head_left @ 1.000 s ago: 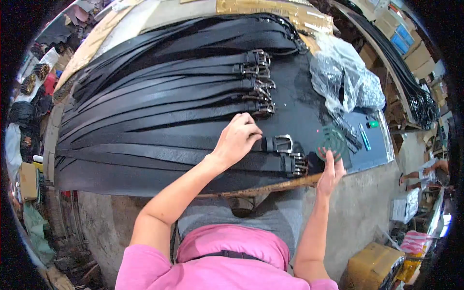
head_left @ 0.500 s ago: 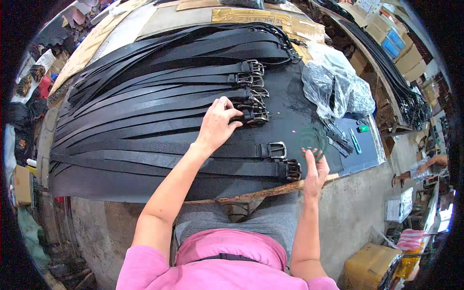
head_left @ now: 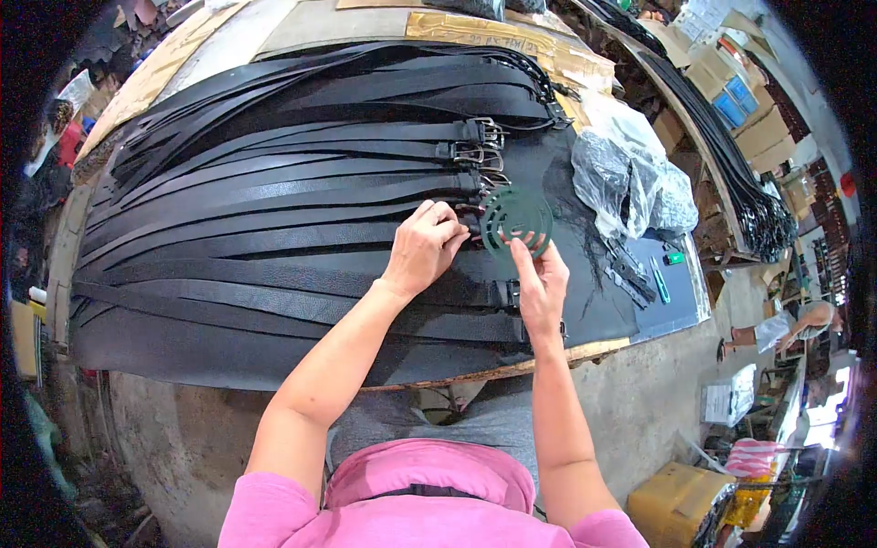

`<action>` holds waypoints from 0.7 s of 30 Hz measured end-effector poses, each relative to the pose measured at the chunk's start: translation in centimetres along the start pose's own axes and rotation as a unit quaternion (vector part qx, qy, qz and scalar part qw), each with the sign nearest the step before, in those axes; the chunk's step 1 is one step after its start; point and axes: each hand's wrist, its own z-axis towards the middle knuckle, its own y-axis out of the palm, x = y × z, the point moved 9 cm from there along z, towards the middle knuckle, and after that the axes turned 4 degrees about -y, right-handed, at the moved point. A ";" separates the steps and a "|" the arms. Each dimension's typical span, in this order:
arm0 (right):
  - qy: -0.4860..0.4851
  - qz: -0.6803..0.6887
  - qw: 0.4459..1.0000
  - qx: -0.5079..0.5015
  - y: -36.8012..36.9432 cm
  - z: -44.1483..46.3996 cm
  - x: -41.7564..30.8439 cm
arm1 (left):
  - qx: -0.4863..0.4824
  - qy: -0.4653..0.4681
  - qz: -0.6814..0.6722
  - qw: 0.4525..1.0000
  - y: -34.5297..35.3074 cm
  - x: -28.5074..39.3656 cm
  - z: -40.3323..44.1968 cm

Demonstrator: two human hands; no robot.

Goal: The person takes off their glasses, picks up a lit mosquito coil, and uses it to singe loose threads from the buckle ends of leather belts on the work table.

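Several black leather belts lie side by side on the table, their metal buckles toward the right. My left hand is closed, thumb and fingers pinching the buckle end of one belt in the middle of the row. My right hand grips a dark green, flat, round coil-like piece with concentric rings, by its lower part. This piece is over the buckle ends, just right of my left fingers, and hides some buckles. Whether it touches the belt I cannot tell.
Clear plastic bags stand at the table's right. Near them lie dark strips, a teal cutter and a small green item. More black belts hang over another table. A person is in the aisle at far right.
My right hand has moved left and up with the green piece, from beside the belts to the buckle ends. My left hand stays by the same buckles, slightly shifted.
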 end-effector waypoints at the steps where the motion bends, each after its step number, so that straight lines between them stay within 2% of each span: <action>1: 0.007 0.002 1.000 -0.003 0.5 0.2 0.1 | 0.002 -0.007 -0.016 1.000 -0.2 -0.2 0.0; 3: 0.002 -0.027 1.000 -0.011 0.9 0.5 0.3 | 0.005 -0.022 -0.046 0.999 -0.9 -0.7 0.0; 6: -0.053 -0.113 0.992 -0.035 1.6 0.6 -0.2 | -0.023 -0.124 -0.130 0.983 -0.9 -2.7 -0.4; 11: -0.092 -0.187 0.976 -0.069 2.5 0.4 -1.8 | -0.066 -0.215 -0.179 0.958 -0.2 -4.5 -0.7; 21: -0.091 -0.215 0.968 -0.089 2.8 0.3 -1.9 | -0.059 -0.216 -0.180 0.958 -0.4 -4.3 -0.7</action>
